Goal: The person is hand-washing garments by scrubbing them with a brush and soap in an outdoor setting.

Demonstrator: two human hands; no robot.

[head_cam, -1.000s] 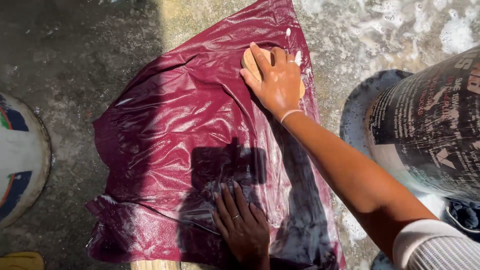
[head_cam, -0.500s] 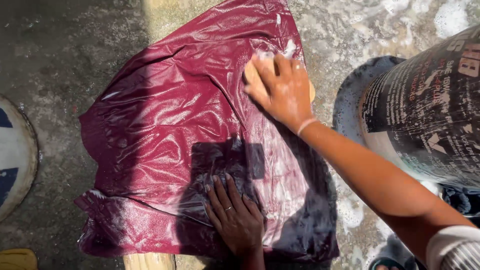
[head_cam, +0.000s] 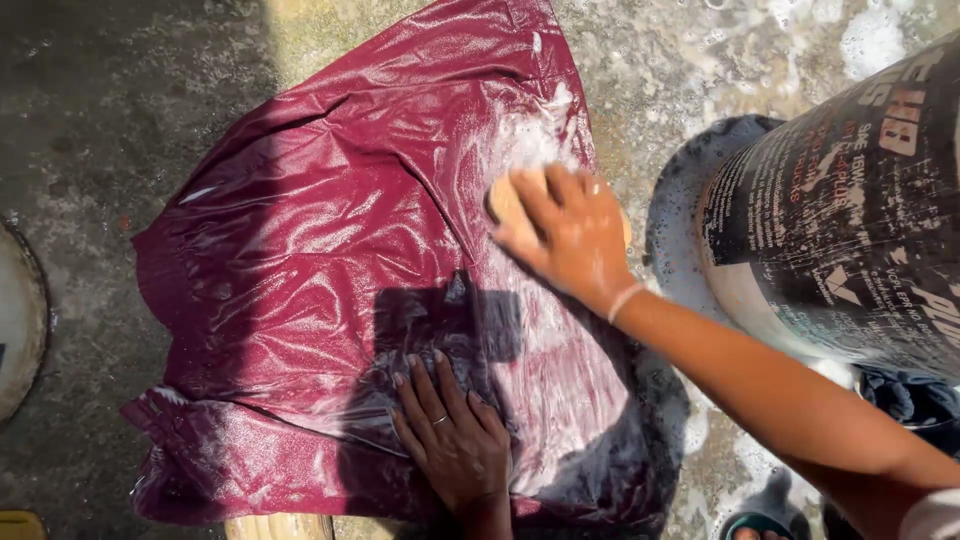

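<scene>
A wet maroon garment (head_cam: 330, 250) lies spread flat on a wet concrete floor, streaked with soap foam. My right hand (head_cam: 570, 235) presses a tan bar of soap (head_cam: 505, 200) against the cloth near its right side. A thin band circles that wrist. My left hand (head_cam: 450, 435) lies flat, fingers spread, on the garment's lower middle, with a ring on one finger.
A large printed bucket (head_cam: 850, 210) stands at the right, over a dark round basin (head_cam: 680, 210). Dark wet cloth (head_cam: 915, 400) lies below the bucket. A round lid or tub edge (head_cam: 20, 330) shows at the left. Soapy water covers the floor at upper right.
My right hand has slid down the garment from its top edge toward the middle, and the soap bar now shows under the fingers. The left hand stays flat on the cloth.
</scene>
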